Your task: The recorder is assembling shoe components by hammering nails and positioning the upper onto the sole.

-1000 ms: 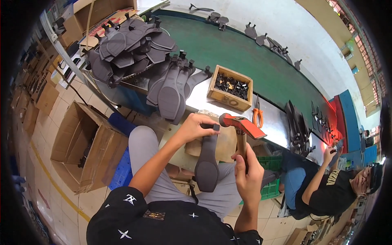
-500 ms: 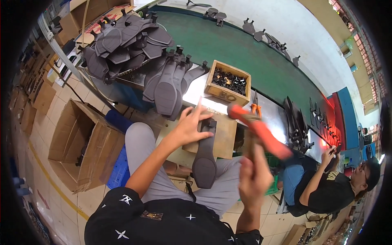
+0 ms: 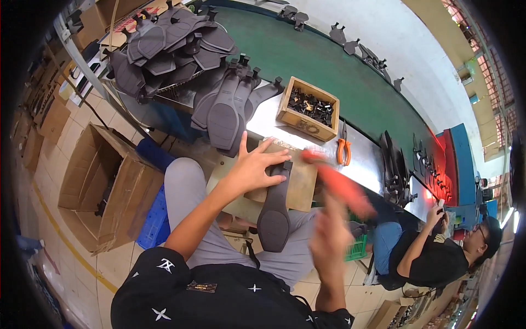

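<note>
A dark grey paddle-shaped flap (image 3: 273, 223) lies with its narrow, black-tipped end on a flat tan board (image 3: 302, 183) and its wide end over my lap. My left hand (image 3: 255, 169) has its fingers spread, with thumb and forefinger touching the flap near its narrow end. In my right hand (image 3: 331, 236), blurred by motion, is a red-headed hammer (image 3: 345, 189). Its head is just right of the flap's narrow end. Beyond the board stands a wooden box (image 3: 309, 129) of small black parts, and beside it lie orange-handled pliers (image 3: 343, 151).
Similar flaps are heaped (image 3: 170, 46) at the far left, with a smaller stack (image 3: 226, 118) nearer. A green belt surface (image 3: 307, 57) runs behind. On the floor at left is a cardboard box (image 3: 126, 205). A co-worker (image 3: 438, 257) sits at right.
The hammer and my right hand have shifted slightly left and down. My left hand's fingers are spread differently, and the flap has stayed in place. The view has tilted a little.
</note>
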### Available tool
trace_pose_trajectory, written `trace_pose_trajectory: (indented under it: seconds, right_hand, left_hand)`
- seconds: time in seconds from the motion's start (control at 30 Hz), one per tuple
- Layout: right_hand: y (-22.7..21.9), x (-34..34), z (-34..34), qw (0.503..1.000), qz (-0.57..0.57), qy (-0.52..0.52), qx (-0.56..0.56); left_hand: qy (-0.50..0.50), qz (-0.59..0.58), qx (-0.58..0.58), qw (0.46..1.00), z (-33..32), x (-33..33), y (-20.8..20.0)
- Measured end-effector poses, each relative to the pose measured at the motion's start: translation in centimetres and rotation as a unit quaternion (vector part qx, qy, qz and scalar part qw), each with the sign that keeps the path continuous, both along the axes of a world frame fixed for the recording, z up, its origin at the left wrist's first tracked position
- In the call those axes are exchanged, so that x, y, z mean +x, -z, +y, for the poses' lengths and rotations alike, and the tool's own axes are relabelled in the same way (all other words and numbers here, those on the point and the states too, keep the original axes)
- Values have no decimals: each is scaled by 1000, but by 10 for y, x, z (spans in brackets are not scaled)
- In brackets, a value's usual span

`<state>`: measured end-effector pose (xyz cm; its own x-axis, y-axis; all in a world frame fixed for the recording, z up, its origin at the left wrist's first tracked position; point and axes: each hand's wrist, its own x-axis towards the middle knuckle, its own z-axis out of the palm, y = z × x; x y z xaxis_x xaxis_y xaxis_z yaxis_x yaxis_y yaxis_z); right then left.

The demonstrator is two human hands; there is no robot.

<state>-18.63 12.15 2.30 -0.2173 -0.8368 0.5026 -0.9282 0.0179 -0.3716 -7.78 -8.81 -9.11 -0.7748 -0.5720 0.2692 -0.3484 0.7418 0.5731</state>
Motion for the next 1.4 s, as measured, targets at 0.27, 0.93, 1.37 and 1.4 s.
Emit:
trace_pose_trajectory:
  seconds: [0.27,0.93,1.37,1.4]
  right_hand:
    - [22,-31,-8,991,-126,19,-31]
    - [33,-9,-15,757,-514,-400,-57]
    - [71,-228,56,891,-186,334,-244]
    - [63,-256,63,880,-122,369,-272]
  left_hand:
    - [154,172,211,950,24,36,-18]
    - [302,56,696,649,104,68,-96]
    - [-33,120,320,939,-109,64,-56]
    - [-134,50,105,984,-125,56,-49]
